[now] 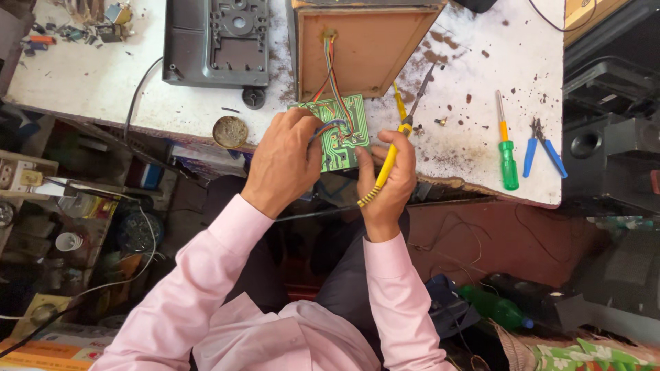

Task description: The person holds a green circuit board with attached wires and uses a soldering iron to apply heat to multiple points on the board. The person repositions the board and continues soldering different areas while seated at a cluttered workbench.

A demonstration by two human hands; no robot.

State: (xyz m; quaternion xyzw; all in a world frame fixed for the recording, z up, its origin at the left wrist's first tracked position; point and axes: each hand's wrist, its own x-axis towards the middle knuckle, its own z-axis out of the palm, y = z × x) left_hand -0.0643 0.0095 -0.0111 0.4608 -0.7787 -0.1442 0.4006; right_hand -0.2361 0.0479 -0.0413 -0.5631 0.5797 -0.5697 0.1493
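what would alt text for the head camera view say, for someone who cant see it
Seen from above, a person in a pink shirt holds a green circuit board in the left hand and a yellow soldering iron in the right hand, at the edge of a stained white table. Coloured wires join the board to a wooden box; a green screwdriver and blue pliers lie nearby.
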